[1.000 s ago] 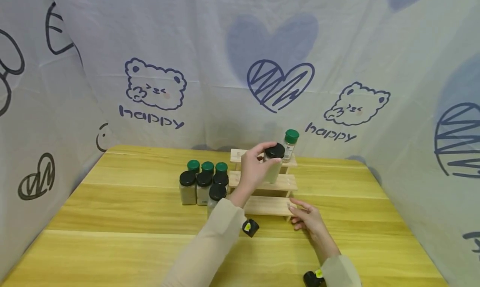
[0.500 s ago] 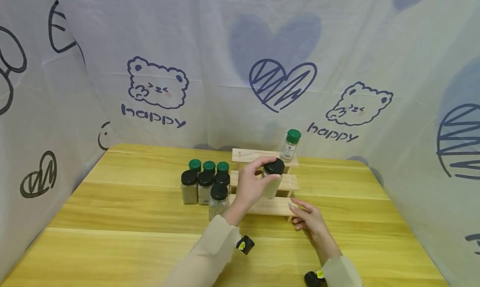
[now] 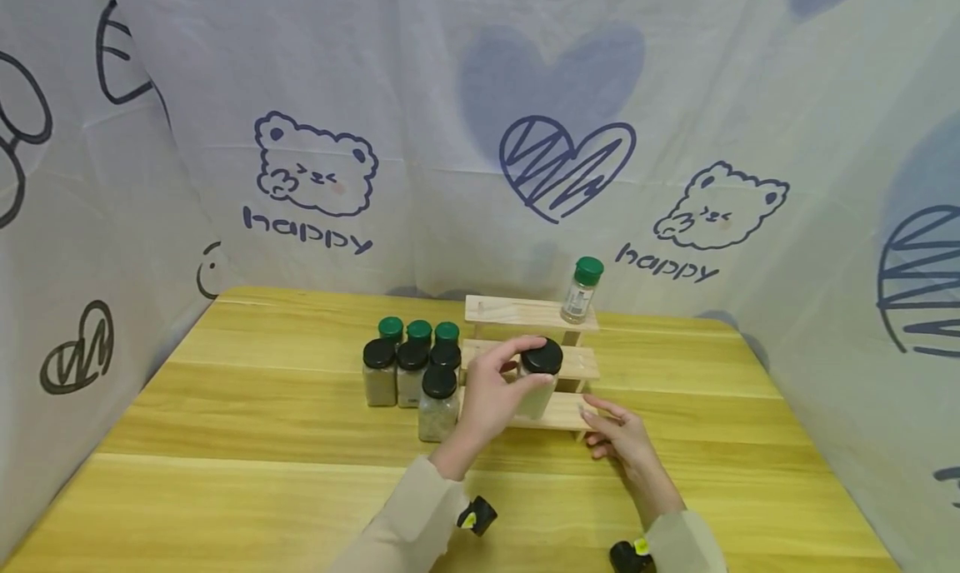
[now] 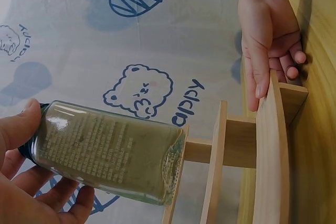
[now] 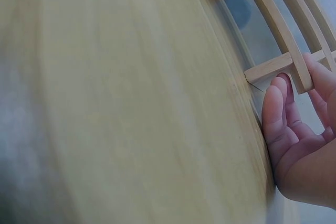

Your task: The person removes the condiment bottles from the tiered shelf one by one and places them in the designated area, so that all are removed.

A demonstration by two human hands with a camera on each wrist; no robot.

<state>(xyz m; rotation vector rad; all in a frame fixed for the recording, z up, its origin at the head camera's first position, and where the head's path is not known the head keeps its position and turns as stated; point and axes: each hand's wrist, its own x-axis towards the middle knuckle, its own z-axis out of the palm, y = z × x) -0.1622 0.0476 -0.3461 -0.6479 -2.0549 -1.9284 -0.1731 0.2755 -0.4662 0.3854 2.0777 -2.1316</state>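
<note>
Gripping black-capped jar (image 3: 540, 377) near its cap, left hand (image 3: 491, 394), thumb and fingers curled round the glass; jar upright in the head view, over the lower steps of wooden stepped rack (image 3: 570, 363). Wrist view shows same jar (image 4: 107, 150), greenish-tan contents, base at the edge of a rack shelf (image 4: 218, 166); contact or small gap, cannot tell. Resting against front right corner of the lowest step, right hand (image 3: 618, 440), fingers straight and loose, pinching nothing, fingertips (image 5: 275, 103) at the step's end, palm side down on table (image 3: 225, 440). Standing alone on right end of top step, green-capped bottle (image 3: 582, 290). Grouped just left of rack, touching or nearly so, three green-capped jars (image 3: 418, 333) behind, four black-capped jars (image 3: 408, 377) in front. Hanging behind, printed cloth backdrop (image 3: 315, 173).
</note>
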